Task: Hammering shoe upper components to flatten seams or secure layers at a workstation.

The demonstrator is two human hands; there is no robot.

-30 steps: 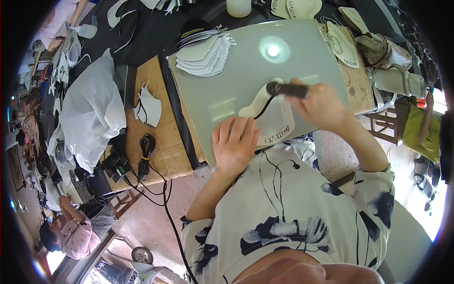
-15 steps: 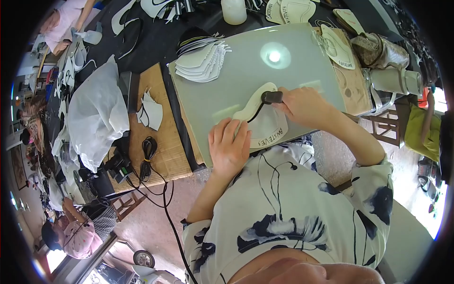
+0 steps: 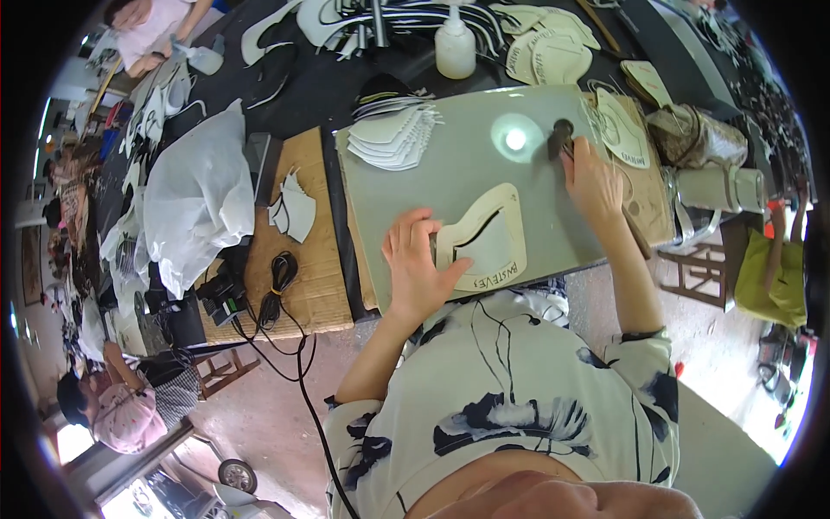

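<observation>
A cream curved template [image 3: 519, 229] with handwriting lies flat on a grey-green work board [image 3: 467, 160]. A dark curved line runs along its inner left side. My left hand [image 3: 418, 270] rests at the template's left end, fingers spread and thumb stretched over its lower part. To the right, my right hand [image 3: 596, 186] is closed round the handle of a hammer [image 3: 562, 138]. The dark hammer head sits over the board's right side, apart from the template, and the handle's end shows below my wrist. A stack of white cut pieces [image 3: 393, 138] lies at the board's far left corner.
Left of the board are a white plastic bag [image 3: 199, 199], a small white piece [image 3: 294, 208] and a coiled black cable [image 3: 284, 272]. Beyond it stand a white bottle [image 3: 456, 48] and more cream templates [image 3: 549, 56]. A jar [image 3: 718, 189] lies at right. Other people are at left.
My right hand has carried the hammer away from the template to the right. My left hand's thumb has spread out, and more of the template shows. The view has shifted slightly.
</observation>
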